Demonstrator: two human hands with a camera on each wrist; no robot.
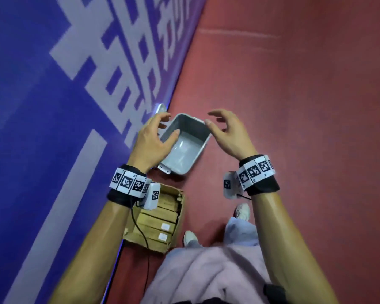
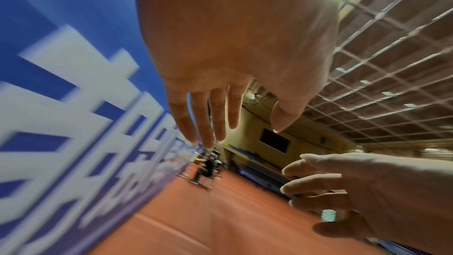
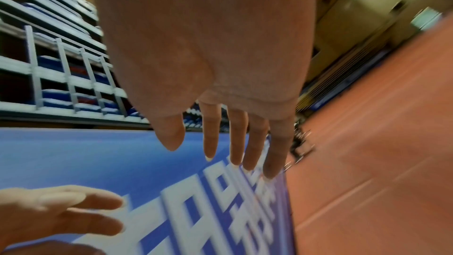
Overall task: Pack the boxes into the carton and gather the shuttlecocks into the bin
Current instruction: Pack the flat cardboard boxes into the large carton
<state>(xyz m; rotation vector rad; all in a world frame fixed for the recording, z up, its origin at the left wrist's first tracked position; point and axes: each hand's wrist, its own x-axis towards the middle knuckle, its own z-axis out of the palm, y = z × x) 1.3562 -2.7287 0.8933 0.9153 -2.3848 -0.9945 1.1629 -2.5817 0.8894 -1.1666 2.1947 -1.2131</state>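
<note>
A grey plastic bin stands empty on the red floor beside the blue banner. My left hand hovers over its left rim with fingers spread and holds nothing. Over the bin's right corner my right hand is also open and empty. A brown carton near my feet holds several flat brown boxes side by side. No shuttlecock shows in any view. In the left wrist view my left hand's fingers are straight, with the right hand opposite. The right wrist view shows my right hand's straight fingers.
A tall blue banner with white lettering runs along the left. A small white object lies at its foot behind the bin. Red sports floor stretches to the right. My shoes stand beside the carton. A distant person is blurred.
</note>
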